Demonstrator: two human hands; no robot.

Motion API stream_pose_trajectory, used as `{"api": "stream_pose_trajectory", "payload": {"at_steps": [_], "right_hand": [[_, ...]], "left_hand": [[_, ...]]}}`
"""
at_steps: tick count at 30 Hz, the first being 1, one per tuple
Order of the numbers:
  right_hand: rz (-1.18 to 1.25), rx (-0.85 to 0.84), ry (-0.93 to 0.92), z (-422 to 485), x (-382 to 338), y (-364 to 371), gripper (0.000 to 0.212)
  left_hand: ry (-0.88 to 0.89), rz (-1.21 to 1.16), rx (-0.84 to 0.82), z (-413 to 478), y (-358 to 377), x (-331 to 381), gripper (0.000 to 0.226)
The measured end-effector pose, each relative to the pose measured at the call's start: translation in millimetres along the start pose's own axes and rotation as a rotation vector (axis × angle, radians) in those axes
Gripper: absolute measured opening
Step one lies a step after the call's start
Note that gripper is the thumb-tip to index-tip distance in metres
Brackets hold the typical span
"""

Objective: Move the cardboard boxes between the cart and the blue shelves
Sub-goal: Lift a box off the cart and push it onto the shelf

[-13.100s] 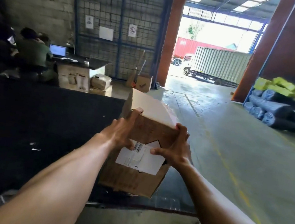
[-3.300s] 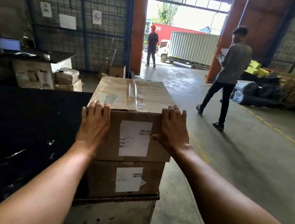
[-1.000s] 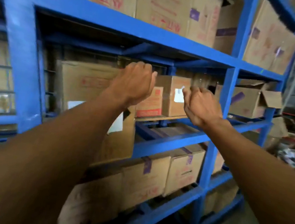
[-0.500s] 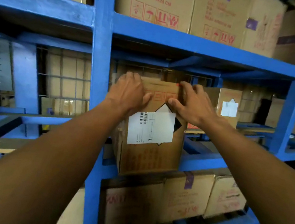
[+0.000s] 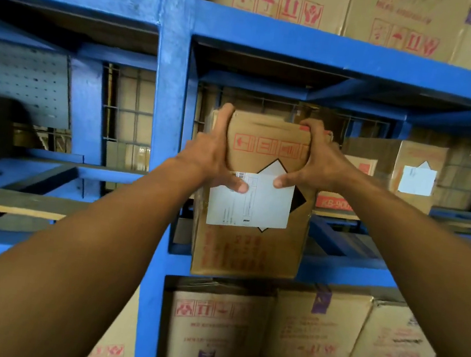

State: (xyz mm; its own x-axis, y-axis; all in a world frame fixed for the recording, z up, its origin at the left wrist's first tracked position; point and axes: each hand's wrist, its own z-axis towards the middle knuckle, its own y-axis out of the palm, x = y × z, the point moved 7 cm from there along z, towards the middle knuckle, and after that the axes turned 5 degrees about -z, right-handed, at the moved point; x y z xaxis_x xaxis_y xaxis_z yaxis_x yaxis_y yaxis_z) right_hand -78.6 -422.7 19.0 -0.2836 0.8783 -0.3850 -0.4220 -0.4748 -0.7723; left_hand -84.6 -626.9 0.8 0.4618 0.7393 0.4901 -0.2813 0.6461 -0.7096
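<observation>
Both hands (image 5: 263, 164), arms outstretched, clasp the cardboard box (image 5: 249, 241) at the blue shelves (image 5: 169, 78).

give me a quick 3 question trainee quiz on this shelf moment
1. True or false: both hands grip the cardboard box.
2. What covers part of the black diamond on its front? A) purple tape B) a white label C) a red sticker
3. On which side of the held box does the blue upright post stand?

Key: 1. True: left hand and right hand clasp its upper corners. 2. B, the white label. 3. Its left.
</observation>
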Motion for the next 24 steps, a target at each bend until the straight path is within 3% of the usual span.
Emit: {"api": "stream_pose_trajectory", "payload": {"at_steps": [4,10,15,24], "right_hand": [[0.031,0.029,0.005,-9.5,-2.4,-1.1,0.114],[-0.040,0.141,0.017,-35.4,-12.6,-13.8,0.111],[-0.147,0.188,0.104,-63.2,-15.0,-47.6,0.110],[-0.353,0.399,0.361,-155.9,6.9,-128.7,0.111]], "left_hand": [[-0.040,-0.008,-0.039,-6.5,-1.4,5.1,0.150],[0.013,-0.045,0.007,-19.6,-7.4,10.6,0.144],[0.149,-0.137,-0.028,-25.0,-6.2,39.7,0.133],[0.405,-0.285,-0.131,-28.7,35.2,123.1,0.139]]}}
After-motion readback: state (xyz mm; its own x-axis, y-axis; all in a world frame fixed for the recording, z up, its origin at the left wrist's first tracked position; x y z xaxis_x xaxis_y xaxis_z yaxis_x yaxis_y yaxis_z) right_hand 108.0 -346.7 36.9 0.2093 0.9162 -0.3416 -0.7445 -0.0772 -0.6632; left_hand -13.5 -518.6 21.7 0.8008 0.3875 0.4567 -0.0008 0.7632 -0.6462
